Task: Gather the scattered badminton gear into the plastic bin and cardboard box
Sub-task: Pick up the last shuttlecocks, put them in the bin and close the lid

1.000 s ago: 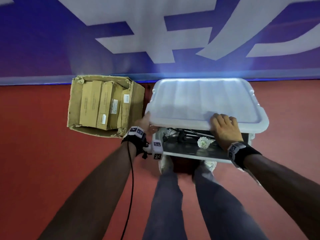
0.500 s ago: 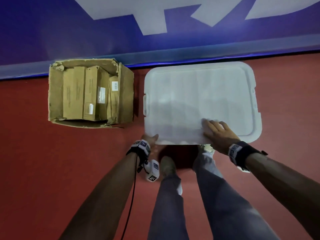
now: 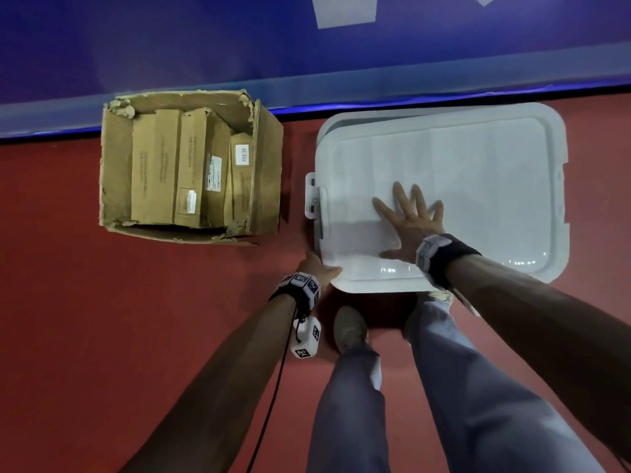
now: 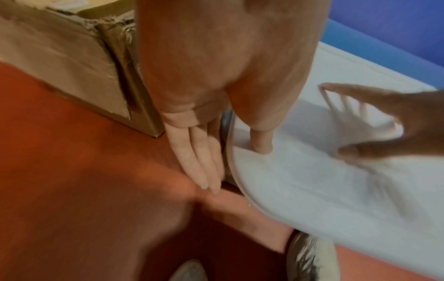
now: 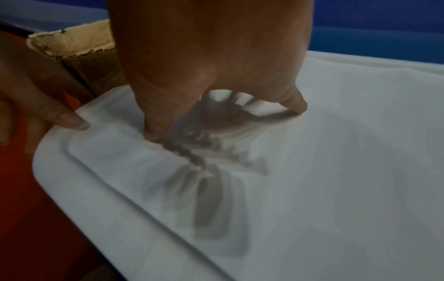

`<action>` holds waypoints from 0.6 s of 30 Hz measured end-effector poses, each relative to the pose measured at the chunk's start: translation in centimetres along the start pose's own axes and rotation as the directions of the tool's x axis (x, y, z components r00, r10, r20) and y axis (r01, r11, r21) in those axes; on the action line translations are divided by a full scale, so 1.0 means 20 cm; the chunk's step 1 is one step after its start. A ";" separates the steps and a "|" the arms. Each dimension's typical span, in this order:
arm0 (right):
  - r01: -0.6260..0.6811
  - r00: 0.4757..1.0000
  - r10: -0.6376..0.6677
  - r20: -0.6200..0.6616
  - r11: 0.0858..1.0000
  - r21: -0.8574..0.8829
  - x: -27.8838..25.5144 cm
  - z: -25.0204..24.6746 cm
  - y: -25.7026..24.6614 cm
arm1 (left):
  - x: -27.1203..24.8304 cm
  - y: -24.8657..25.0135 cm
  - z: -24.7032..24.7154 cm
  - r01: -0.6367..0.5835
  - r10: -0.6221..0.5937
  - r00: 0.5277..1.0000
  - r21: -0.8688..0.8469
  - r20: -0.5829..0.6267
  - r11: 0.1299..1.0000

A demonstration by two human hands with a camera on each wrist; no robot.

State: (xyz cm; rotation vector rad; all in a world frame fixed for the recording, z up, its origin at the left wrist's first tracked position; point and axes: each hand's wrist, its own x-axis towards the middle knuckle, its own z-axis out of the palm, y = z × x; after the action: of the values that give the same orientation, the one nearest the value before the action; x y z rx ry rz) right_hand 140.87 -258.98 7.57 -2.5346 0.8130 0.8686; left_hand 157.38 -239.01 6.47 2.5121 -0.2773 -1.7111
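The white plastic bin stands on the red floor with its lid [image 3: 495, 186] over it, so the contents are hidden. My right hand [image 3: 409, 220] lies flat on the lid's near-left part with fingers spread; its fingertips [image 5: 153, 133] press on the lid [image 5: 336, 152]. My left hand [image 3: 321, 269] is at the lid's near-left corner. Its thumb [image 4: 261, 140] rests on the lid [image 4: 336, 180], and its straight fingers [image 4: 199, 161] point down beside the bin's wall. The open cardboard box [image 3: 266, 172] stands left of the bin and holds long brown cartons [image 3: 191, 165].
A blue padded wall [image 3: 307, 63] runs right behind box and bin. My legs and a shoe [image 3: 348, 329] are just in front of the bin. Red floor [image 3: 102, 319] stretches to the left. A white latch [image 3: 312, 196] sticks out of the bin's left side.
The lid has come down over the bin's front, hiding the shuttlecock and rackets. My right hand slid from the lid's near edge inward and spread flat. The left hand stays at the corner.
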 end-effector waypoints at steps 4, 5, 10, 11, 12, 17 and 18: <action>-0.069 0.998 0.069 -0.005 0.996 0.055 0.05 -0.01 -0.07 | 0.06 0.04 -0.06 0.006 -0.007 1.000 -0.011 -0.011 1.000; -0.075 0.997 0.075 0.002 0.994 0.083 0.07 -0.03 -0.07 | 0.07 0.06 -0.09 0.014 -0.014 0.998 0.004 -0.053 1.000; -0.084 0.995 0.079 0.067 0.993 0.082 0.20 -0.18 -0.03 | 0.14 0.14 -0.25 -0.021 0.026 0.999 0.184 -0.025 0.983; -0.085 0.993 0.081 0.090 0.995 0.051 0.21 -0.20 -0.02 | 0.16 0.15 -0.26 -0.028 0.030 1.000 0.188 -0.009 0.982; -0.085 0.989 0.081 0.122 0.996 0.027 0.23 -0.22 -0.01 | 0.18 0.15 -0.27 -0.041 0.043 0.999 0.195 -0.007 0.980; -0.102 0.972 0.106 0.210 0.994 -0.029 0.25 -0.24 -0.02 | 0.22 0.27 -0.33 -0.074 0.078 0.990 0.037 -0.114 0.997; -0.104 0.970 0.109 0.216 0.994 -0.034 0.26 -0.23 -0.02 | 0.24 0.30 -0.35 -0.084 0.085 0.988 0.014 -0.127 0.996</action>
State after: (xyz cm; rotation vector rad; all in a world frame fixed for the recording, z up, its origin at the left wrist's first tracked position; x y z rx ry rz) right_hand 146.52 -263.01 7.86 -2.3781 0.8782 1.1721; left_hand 164.94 -246.13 5.76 2.5628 -0.3753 -1.5144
